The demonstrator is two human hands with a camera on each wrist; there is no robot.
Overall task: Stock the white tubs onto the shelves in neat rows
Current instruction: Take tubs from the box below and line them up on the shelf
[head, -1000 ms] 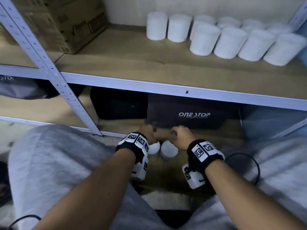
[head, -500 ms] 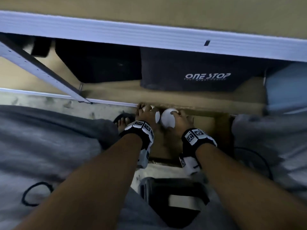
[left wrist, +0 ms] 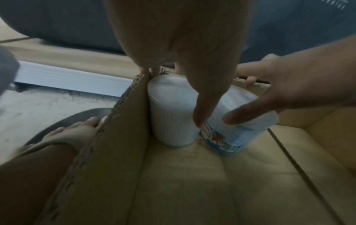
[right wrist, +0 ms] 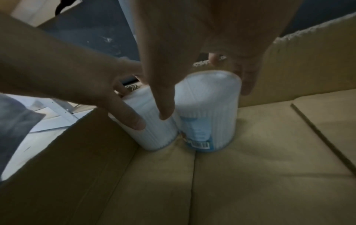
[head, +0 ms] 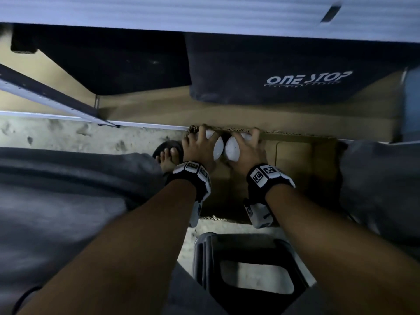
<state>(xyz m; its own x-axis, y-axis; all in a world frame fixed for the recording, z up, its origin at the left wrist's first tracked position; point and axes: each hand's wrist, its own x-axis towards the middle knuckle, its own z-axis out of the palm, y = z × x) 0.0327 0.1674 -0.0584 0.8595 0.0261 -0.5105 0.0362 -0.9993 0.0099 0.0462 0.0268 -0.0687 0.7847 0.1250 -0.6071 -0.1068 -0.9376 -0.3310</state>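
Observation:
Two white ribbed tubs stand side by side in the far left corner of an open cardboard box on the floor. My left hand comes down over the left tub, thumb on its near side and fingers curled behind it. The wrist view shows that tub against the box wall. My right hand wraps the right tub, which carries a blue label. Its thumb lies between the tubs and its fingers on the far side. Both tubs rest on the box floor.
A black "ONE STOP" bag and another black bag fill the bottom shelf just behind the box. The white shelf beam runs overhead. My sandalled foot is left of the box, a black stool under me.
My head has tipped down, so the upper shelf with its rows of tubs has left the view. Both hands have lowered over the two tubs and closed round them.

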